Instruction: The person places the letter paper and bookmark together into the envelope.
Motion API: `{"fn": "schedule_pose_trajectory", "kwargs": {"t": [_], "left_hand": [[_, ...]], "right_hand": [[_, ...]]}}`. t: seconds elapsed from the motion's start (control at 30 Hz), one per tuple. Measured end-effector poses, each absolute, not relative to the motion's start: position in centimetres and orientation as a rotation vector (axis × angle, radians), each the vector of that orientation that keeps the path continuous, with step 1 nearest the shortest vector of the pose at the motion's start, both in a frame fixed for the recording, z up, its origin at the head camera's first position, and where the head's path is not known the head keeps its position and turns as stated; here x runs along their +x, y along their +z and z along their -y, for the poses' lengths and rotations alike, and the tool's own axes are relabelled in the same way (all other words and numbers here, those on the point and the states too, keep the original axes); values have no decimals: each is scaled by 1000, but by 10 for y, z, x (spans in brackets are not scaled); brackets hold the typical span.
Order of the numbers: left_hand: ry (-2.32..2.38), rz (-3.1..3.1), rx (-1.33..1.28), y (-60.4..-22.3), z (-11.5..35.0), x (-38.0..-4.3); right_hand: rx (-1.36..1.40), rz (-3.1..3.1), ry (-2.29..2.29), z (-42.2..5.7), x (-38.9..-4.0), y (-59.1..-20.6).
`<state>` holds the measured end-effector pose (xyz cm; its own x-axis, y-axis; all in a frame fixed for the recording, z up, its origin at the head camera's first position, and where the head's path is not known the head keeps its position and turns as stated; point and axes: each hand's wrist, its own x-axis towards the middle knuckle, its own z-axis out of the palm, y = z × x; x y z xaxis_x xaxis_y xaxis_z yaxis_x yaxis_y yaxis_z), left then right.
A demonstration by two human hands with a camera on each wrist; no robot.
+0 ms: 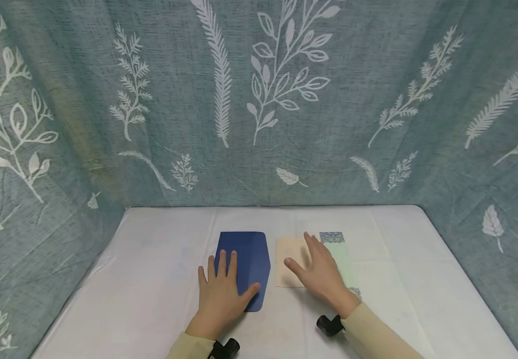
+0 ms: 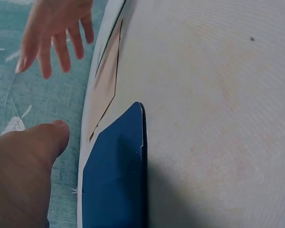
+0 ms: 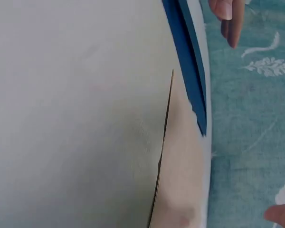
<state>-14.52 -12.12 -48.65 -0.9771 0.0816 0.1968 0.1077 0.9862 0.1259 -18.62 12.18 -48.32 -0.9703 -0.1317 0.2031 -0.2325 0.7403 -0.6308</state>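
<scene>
Head: left hand [image 1: 221, 296], grip wide, over blue folder [image 1: 252, 254], left on counter [image 1: 160, 269]; right hand [image 1: 322, 274], grip wide, above beige card [image 1: 289, 259], pale-green card [image 1: 343, 257]. Left wrist: blue folder near, beige card far. Right wrist: reverse.

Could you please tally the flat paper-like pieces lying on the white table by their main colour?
Dark blue piece: 1
Beige piece: 1
Pale green piece with patterned ends: 1
Total: 3
</scene>
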Motion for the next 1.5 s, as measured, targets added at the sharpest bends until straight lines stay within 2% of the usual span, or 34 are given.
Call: {"fn": "schedule_pose_trajectory", "kwargs": {"t": [0.3, 0.53, 1.5], "left_hand": [[-201, 2954, -132, -490, 120, -146], [-231, 2967, -119, -496, 120, -147], [-279, 3052, -95, -503, 120, -143]], "right_hand": [[270, 2741, 1351, -106, -192, -484], [375, 2687, 1502, -92, -194, -492], [601, 2656, 1661, -52, -202, -502]]}}
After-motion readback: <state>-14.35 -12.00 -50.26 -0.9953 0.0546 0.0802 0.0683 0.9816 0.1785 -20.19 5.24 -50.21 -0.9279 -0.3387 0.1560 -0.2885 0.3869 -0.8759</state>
